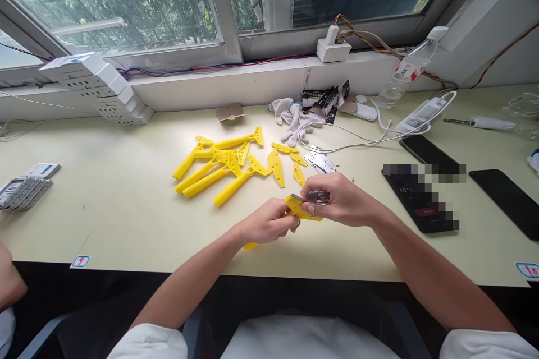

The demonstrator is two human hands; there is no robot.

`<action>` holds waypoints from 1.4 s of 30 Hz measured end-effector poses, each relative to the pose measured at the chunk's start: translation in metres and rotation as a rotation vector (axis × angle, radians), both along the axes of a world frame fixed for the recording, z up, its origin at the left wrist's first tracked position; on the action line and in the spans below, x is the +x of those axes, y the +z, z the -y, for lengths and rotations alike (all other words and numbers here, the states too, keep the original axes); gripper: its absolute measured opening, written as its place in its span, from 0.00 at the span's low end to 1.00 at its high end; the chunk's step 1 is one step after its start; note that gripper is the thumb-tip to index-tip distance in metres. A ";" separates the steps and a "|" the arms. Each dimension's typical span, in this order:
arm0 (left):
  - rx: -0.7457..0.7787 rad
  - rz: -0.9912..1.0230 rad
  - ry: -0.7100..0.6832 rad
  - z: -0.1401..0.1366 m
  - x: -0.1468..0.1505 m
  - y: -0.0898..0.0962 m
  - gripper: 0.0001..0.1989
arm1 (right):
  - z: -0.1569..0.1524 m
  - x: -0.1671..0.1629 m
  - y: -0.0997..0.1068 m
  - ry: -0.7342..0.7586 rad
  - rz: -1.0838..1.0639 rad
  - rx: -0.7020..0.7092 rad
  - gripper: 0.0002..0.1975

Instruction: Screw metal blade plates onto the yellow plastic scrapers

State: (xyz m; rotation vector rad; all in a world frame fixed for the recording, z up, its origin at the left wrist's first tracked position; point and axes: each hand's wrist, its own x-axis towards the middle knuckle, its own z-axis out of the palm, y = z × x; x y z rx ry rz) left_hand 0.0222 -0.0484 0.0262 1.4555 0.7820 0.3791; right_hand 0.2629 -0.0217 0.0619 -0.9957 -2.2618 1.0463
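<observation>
My left hand [269, 221] is closed around a yellow scraper [295, 207]; part of its handle comes out below the hand near the table edge. In my right hand [345, 199] is a short screwdriver with a dark, see-through handle [318, 196], held against the scraper's head. The right fingers cover the screwdriver's tip. Beyond the hands lie several yellow scraper handles [231, 186] in a loose pile. Several flat yellow cover plates [276, 169] rest to the right of that pile. Thin metal blades [320, 160] and small screws lie just behind my right hand.
White knit gloves [290, 118], black card packets [326, 102] and a cardboard piece [231, 114] lie farther back. Phones [421, 207], a power strip [421, 115] and a water bottle [408, 73] stand right. White boxes [109, 90] are stacked left. Another person's arm [10, 277] shows at left.
</observation>
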 end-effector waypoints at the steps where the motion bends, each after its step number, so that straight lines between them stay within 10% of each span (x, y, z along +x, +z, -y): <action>1: -0.004 0.003 -0.004 0.000 0.000 0.000 0.11 | 0.000 0.001 -0.001 0.005 0.001 -0.010 0.06; 13: -0.216 0.077 -0.008 -0.001 0.000 -0.003 0.12 | -0.003 0.007 -0.001 -0.060 -0.031 0.041 0.06; 20: -0.386 0.218 0.252 -0.008 0.000 -0.006 0.13 | -0.002 0.032 0.005 -0.668 -0.635 0.511 0.14; 26: -0.363 0.292 0.505 -0.012 0.004 -0.005 0.11 | -0.031 0.061 0.007 -0.799 -1.156 0.829 0.20; 31: -0.318 0.264 0.591 -0.014 0.007 -0.008 0.09 | -0.031 0.068 -0.001 -0.942 -1.148 0.468 0.30; 42: -0.294 0.240 0.656 -0.017 0.008 -0.014 0.08 | -0.018 0.036 -0.002 -0.839 -1.071 0.401 0.14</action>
